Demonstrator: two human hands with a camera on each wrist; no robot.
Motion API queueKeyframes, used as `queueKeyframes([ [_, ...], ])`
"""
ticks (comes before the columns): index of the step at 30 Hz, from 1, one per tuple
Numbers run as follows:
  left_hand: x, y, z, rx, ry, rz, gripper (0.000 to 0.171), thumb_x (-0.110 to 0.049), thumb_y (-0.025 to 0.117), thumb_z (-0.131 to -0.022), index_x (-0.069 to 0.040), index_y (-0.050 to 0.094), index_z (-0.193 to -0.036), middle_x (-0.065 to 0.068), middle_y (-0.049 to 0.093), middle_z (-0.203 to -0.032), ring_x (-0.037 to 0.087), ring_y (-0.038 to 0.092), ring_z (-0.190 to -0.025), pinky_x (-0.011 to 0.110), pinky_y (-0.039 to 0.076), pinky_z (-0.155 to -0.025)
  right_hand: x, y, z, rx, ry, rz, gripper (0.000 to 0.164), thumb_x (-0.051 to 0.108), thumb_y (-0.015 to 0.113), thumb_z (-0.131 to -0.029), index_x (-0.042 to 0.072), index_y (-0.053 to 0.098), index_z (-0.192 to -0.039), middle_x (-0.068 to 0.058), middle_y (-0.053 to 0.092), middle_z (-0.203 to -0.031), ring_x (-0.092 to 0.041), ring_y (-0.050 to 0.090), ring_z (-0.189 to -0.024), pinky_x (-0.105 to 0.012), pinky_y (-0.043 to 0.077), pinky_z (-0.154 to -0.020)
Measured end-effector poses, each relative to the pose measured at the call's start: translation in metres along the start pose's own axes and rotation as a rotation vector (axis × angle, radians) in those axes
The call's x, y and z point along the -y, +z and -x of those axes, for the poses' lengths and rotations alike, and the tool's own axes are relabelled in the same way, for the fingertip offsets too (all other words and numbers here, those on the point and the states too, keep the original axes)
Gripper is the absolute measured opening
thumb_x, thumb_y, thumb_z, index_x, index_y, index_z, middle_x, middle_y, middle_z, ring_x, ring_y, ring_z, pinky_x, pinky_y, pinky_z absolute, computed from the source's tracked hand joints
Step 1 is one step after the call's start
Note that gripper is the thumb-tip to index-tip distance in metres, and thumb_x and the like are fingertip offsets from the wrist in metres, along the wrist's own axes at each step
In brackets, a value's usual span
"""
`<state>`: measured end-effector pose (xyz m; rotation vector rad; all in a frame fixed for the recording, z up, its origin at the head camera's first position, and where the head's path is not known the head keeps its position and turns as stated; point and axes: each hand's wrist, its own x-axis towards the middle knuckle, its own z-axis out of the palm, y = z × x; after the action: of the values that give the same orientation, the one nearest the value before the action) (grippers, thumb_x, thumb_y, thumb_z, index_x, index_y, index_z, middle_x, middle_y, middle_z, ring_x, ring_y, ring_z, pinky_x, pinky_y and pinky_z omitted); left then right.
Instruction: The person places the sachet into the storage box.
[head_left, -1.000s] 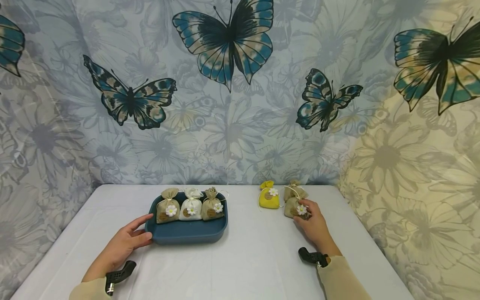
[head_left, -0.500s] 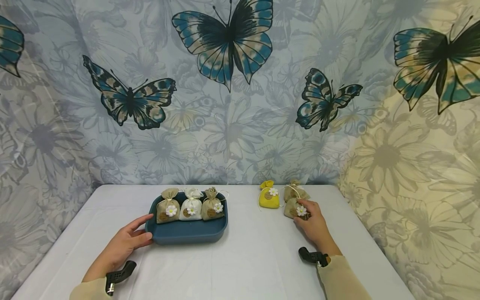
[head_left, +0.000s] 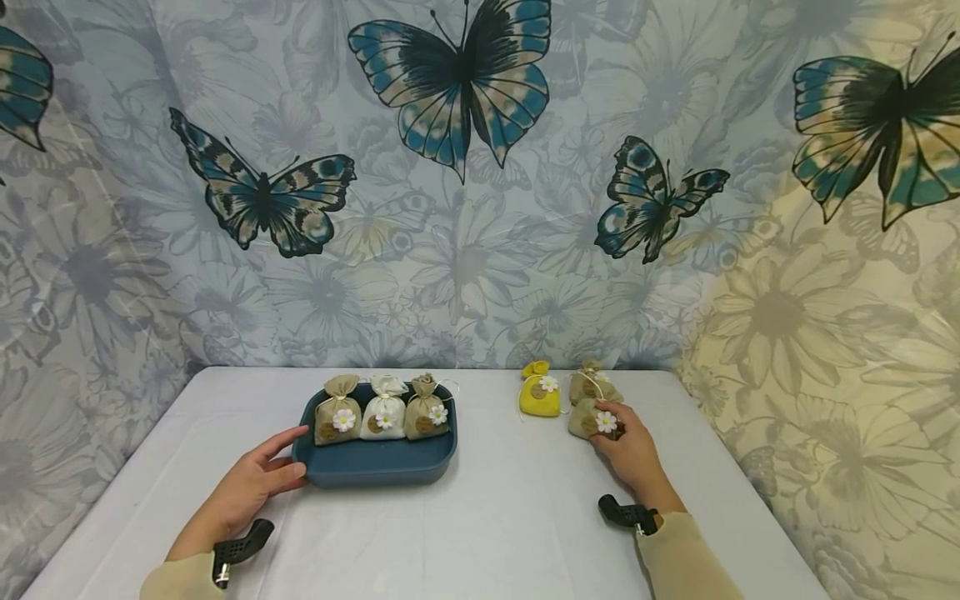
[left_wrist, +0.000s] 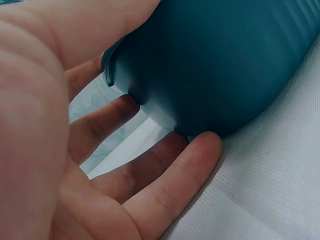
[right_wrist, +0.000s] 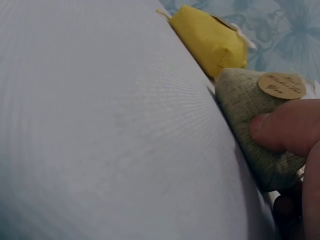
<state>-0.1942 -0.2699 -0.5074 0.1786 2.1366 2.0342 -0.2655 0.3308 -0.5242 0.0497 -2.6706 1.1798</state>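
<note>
In the head view a beige drawstring pouch [head_left: 583, 420] with a white flower and a round tag lies on the table's right side. My right hand [head_left: 627, 444] grips its right side; the right wrist view shows the thumb [right_wrist: 280, 127] on the cloth below the tag. A second beige pouch [head_left: 591, 382] lies just behind it. My left hand [head_left: 252, 485] rests fingertips on the left end of a dark blue tray [head_left: 375, 473]. Up close, fairly straight fingers [left_wrist: 175, 187] touch the tray's outer wall. Along the tray's back stand a beige pouch [head_left: 336, 417], a white pouch [head_left: 383, 408] and another beige pouch [head_left: 424, 408].
A yellow pouch [head_left: 538, 402] lies left of the gripped one, its thin cord trailing on the white tablecloth [head_left: 480, 533]. Behind the table's back edge hangs a butterfly-printed cloth [head_left: 465, 275]. Each wrist wears a black device [head_left: 243, 543].
Both hands, the tray and the pouches keep nearly the same places. Only a slight shift of the whole head view shows.
</note>
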Motion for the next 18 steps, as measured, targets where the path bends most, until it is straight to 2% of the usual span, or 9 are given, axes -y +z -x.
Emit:
queueKeyframes([
  [4,0.0004,-0.0002,-0.0002,0.002,-0.001,0.001,0.071,-0.009,0.066,-0.098,-0.001,0.026,-0.156,0.032,0.013,-0.158,0.048,0.038,-0.133,0.046,0.054,-0.091,0.0022,-0.0012,0.0014,-0.023,0.026,-0.006,0.057,0.012,0.079,-0.087,0.014,0.054,-0.138,-0.015,0.056,-0.128,-0.027,0.051,-0.093,-0.040,0.044,-0.078],
  [7,0.0001,-0.0002,-0.0003,-0.003,-0.001,-0.004,0.071,-0.009,0.066,-0.098,-0.001,0.027,-0.156,0.032,0.014,-0.158,0.048,0.039,-0.133,0.045,0.054,-0.091,0.0029,-0.0022,0.0018,-0.036,0.029,-0.020,0.057,0.013,0.080,-0.086,0.015,0.055,-0.138,-0.012,0.059,-0.108,-0.024,0.049,-0.083,-0.035,0.042,-0.071],
  [12,0.0001,0.0002,-0.0002,-0.006,0.000,-0.011,0.070,-0.009,0.066,-0.098,-0.001,0.027,-0.156,0.032,0.013,-0.158,0.048,0.038,-0.133,0.045,0.054,-0.091,0.0017,-0.0027,0.0027,-0.074,0.039,-0.061,0.058,0.012,0.081,-0.085,0.017,0.056,-0.137,-0.008,0.055,-0.083,-0.022,0.047,-0.074,-0.031,0.041,-0.064],
  [13,0.0001,0.0003,-0.0002,-0.007,0.000,-0.011,0.070,-0.009,0.066,-0.098,-0.001,0.027,-0.156,0.032,0.013,-0.158,0.049,0.037,-0.133,0.045,0.054,-0.091,0.0019,-0.0025,0.0029,-0.083,0.040,-0.072,0.058,0.012,0.081,-0.084,0.018,0.057,-0.136,-0.009,0.055,-0.082,-0.022,0.048,-0.073,-0.031,0.041,-0.064],
  [18,0.0005,-0.0001,-0.0007,-0.010,-0.004,-0.009,0.071,-0.009,0.066,-0.098,-0.001,0.027,-0.156,0.032,0.013,-0.158,0.049,0.037,-0.133,0.046,0.054,-0.091,-0.0003,-0.0024,0.0029,-0.130,0.044,-0.103,0.056,0.012,0.080,-0.084,0.016,0.058,-0.135,-0.012,0.063,-0.108,-0.021,0.052,-0.084,-0.027,0.044,-0.071],
])
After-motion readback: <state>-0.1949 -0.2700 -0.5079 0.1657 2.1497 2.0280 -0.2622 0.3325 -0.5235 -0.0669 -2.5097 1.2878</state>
